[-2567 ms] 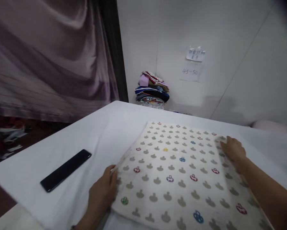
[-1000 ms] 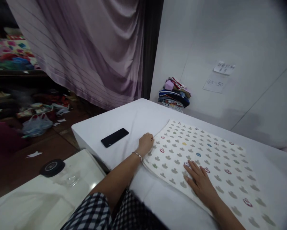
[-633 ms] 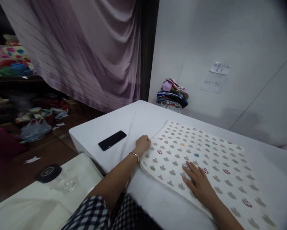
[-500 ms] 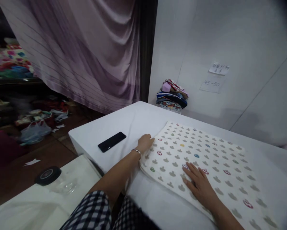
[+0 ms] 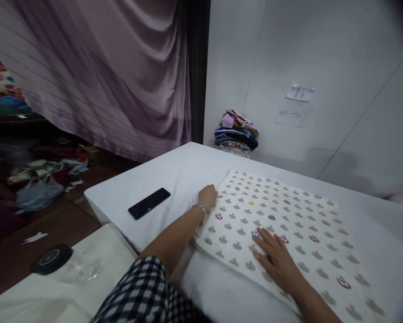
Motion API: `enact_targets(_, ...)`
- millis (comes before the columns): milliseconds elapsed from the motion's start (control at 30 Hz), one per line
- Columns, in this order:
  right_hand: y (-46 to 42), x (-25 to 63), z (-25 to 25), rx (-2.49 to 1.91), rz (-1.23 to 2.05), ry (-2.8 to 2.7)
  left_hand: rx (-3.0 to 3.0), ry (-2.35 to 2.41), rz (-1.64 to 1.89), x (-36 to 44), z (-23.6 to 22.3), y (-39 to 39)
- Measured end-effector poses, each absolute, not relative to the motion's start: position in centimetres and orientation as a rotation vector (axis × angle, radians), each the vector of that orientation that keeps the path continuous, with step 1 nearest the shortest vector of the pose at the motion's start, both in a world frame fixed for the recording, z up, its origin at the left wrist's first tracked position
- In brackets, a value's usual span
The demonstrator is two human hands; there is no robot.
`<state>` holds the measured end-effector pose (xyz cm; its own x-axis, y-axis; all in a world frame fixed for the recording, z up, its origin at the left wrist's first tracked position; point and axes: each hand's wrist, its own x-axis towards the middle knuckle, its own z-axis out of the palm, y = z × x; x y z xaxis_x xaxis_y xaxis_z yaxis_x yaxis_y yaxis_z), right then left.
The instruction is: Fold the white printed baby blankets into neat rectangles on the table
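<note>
A folded cream cloth (image 5: 288, 224) printed with grey and coloured shapes lies flat on the white table (image 5: 174, 175). My left hand (image 5: 208, 196) rests at the cloth's left edge with its fingers curled onto that edge. A thin bracelet circles that wrist. My right hand (image 5: 274, 256) lies flat on the cloth near its front edge, fingers spread.
A black phone (image 5: 149, 203) lies on the table left of the cloth. A stack of folded clothes (image 5: 236, 132) sits by the wall behind the table. A clear jar with a black lid (image 5: 62, 267) stands on a lower white surface at left. A purple curtain (image 5: 103, 76) hangs behind.
My right hand went from the cloth's far right side to its front part, where it lies flat. My left hand slid along the left edge, farther from me. The view has pulled back leftward.
</note>
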<state>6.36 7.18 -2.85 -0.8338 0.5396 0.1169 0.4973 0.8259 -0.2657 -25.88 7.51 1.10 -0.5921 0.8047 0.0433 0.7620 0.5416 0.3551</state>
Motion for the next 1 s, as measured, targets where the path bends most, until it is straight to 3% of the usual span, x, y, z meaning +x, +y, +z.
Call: enact_targets(1000, 7.1, 6.5, -2.6, -0.808, 0.427, -2.788, 1.116, 2.592, 0.540, -26.1, 1.4, 11.4)
